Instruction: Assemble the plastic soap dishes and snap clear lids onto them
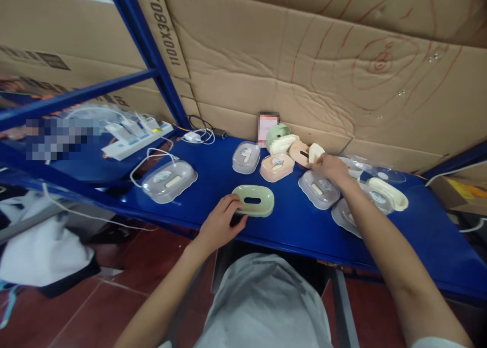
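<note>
Head view, left hand (221, 221) gripping pale green oval plastic tray (253, 200) near blue shelf's (292, 226) near edge, right hand (330, 166) pinching cream plastic piece (315, 152) far back, open blue surface between them.

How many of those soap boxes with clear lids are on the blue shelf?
4 clearly: far left, two mid-back, grey and pink, one by the right hand. More lids overlap behind the right arm, so some may be hidden.

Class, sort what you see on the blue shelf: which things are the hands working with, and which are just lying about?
In hand:
left hand on the green soap tray
right hand at the cream insert

Lying about:
power strip
white cable
clear-lidded box
pink box
</note>
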{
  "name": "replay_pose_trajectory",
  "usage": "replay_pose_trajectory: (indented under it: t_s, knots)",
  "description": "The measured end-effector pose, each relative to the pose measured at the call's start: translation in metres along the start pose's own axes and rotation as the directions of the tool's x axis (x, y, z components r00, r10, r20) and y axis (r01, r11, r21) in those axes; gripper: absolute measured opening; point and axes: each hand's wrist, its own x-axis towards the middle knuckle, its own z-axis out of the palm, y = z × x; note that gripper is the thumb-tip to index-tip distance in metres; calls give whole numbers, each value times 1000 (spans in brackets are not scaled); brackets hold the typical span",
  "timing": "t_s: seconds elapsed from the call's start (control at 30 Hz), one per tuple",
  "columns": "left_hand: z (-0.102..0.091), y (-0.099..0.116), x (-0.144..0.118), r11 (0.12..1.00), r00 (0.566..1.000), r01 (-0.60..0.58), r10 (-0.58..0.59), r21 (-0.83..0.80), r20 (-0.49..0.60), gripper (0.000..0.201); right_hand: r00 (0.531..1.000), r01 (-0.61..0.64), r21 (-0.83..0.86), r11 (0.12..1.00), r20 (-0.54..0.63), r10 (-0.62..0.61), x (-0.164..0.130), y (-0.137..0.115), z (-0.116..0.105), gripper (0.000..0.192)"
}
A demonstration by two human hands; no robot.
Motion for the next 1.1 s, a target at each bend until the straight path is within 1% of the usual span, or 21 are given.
replay_pose_trajectory:
  t_s: [0.07, 0.13, 0.17, 0.23, 0.27, 0.3, 0.33, 0.4, 0.47, 0.53, 0.6, 0.63, 0.67, 0.7, 0.77, 0.8, 0.83, 0.87, 0.93, 1.03, 1.1]
  knots:
    - [0, 0, -1, 1000, 1000, -2, 2, 7, 1, 11, 1000, 10, 30, 1000, -27, -9, 4, 1, -2, 32]
    - [2, 0, -2, 1000, 1000, 7, -7, 14, 2, 12, 994, 34, 61, 998, -104, -28, -7, 8, -9, 30]
    - [3, -1, -2, 1000, 1000, 16, -15, 18, -4, 12, 987, 58, 118, 991, -156, -39, -18, 12, -14, 32]
    - [5, -3, -2, 999, 999, 32, -32, 26, -27, 12, 969, 141, 345, 928, -239, -59, -48, 21, -22, 33]
    - [6, -4, -2, 999, 998, 42, -41, 32, -43, 13, 967, 181, 492, 851, -248, -63, -67, 24, -24, 35]
    - [6, -5, -2, 998, 997, 51, -49, 41, -56, 16, 972, 197, 636, 746, -225, -65, -87, 27, -23, 37]
    - [7, -5, -3, 997, 996, 57, -53, 54, -71, 19, 984, 174, 745, 644, -163, -77, -108, 28, -21, 39]
    - [7, -2, -6, 996, 993, 46, -38, 77, -109, 29, 995, 36, 869, 494, 12, -95, -146, 27, -10, 44]
    - [6, 9, -8, 998, 989, -7, 15, 56, -144, 38, 975, -115, 912, 395, 180, -131, -174, 23, 5, 48]
    - [8, 28, -10, 994, 990, -106, 105, -8, -94, 39, 937, -224, 910, 349, 299, -179, -189, 20, 19, 53]
    - [12, 48, -9, 976, 976, -206, 210, -63, 65, 38, 910, -257, 889, 380, 354, -213, -192, 19, 29, 58]
    - [15, 57, -8, 967, 955, -244, 253, -73, 156, 38, 911, -230, 872, 432, 349, -220, -191, 20, 31, 59]
    - [18, 64, -7, 960, 930, -271, 281, -73, 236, 38, 925, -163, 844, 511, 311, -219, -188, 21, 31, 59]
    - [22, 69, -6, 957, 911, -283, 291, -69, 291, 36, 947, -62, 794, 604, 237, -215, -183, 23, 28, 56]
    - [27, 73, -4, 958, 897, -276, 284, -73, 338, 33, 976, 165, 599, 783, 15, -217, -169, 26, 18, 48]
    - [29, 72, -4, 961, 899, -264, 275, -81, 342, 33, 968, 249, 470, 847, -90, -235, -158, 27, 12, 43]
    - [30, 71, -4, 964, 903, -250, 266, -91, 338, 33, 954, 296, 341, 892, -156, -257, -145, 27, 5, 40]
    - [30, 70, -5, 966, 907, -239, 259, -102, 333, 34, 944, 313, 235, 920, -181, -276, -130, 26, -1, 38]
    - [31, 68, -7, 968, 912, -228, 251, -108, 324, 36, 948, 303, 92, 949, -127, -290, -95, 22, -9, 36]
    - [32, 67, -9, 969, 913, -234, 246, -76, 327, 41, 959, 282, 34, 959, -29, -281, -46, 11, -13, 34]
    - [33, 68, -10, 968, 910, -245, 246, -46, 334, 44, 957, 286, 18, 958, 37, -286, -24, 1, -10, 31]
